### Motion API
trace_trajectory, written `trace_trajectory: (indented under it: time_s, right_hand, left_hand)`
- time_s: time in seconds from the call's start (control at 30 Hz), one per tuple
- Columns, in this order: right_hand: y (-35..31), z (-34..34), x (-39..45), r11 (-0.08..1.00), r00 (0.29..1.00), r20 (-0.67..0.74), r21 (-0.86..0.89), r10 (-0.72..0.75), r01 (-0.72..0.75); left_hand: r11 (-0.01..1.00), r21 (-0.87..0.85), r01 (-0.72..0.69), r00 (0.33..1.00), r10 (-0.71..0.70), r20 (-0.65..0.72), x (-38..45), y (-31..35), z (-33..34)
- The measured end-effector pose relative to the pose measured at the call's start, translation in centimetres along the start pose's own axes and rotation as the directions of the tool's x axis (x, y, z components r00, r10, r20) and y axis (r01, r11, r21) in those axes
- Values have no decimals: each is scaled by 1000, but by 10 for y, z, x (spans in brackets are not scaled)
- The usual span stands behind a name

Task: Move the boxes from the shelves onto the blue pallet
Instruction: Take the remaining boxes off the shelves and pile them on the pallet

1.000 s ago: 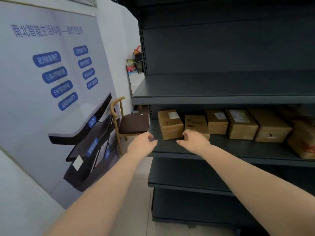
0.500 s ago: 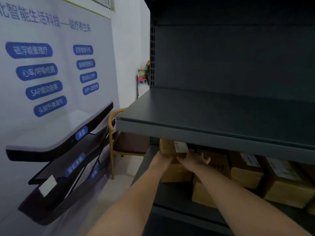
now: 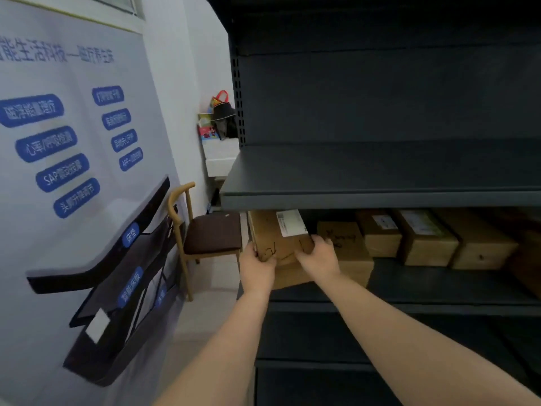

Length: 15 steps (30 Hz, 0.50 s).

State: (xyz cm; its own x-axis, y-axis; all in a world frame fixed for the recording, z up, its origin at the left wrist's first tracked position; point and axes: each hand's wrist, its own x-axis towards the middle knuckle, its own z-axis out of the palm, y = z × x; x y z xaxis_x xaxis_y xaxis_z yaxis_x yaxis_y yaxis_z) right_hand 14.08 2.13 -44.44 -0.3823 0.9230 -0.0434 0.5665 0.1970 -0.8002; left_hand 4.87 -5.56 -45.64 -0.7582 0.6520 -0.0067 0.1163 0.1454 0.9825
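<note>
A brown cardboard box with a white label sits at the left end of the dark shelf. My left hand grips its front left corner, and my right hand grips its front right corner, fingers curled over the top edge. The box's front end sticks out over the shelf edge. A second box with handwriting stands just right of it, and several more boxes line the shelf further right. The blue pallet is not in view.
The upper shelf overhangs the boxes closely. A wooden chair with a dark seat stands left of the rack. A large printed wall poster fills the left side. Lower shelves lie beneath.
Both hands have gone from reaching toward the leftmost box to gripping its front corners. The box has been drawn forward toward the shelf edge. The view has come closer.
</note>
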Motion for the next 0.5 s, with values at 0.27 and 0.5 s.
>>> trace_trajectory:
  time_s: [0.27, 0.5]
  right_hand:
    - [43, -73, -169, 976, 959, -204, 132, 196, -171]
    - [147, -167, -278, 895, 801, -413, 298, 434, -331]
  left_hand:
    - [991, 132, 34, 959, -69, 276, -146, 23, 1]
    - [980, 190, -56, 785, -74, 615, -269, 16, 103]
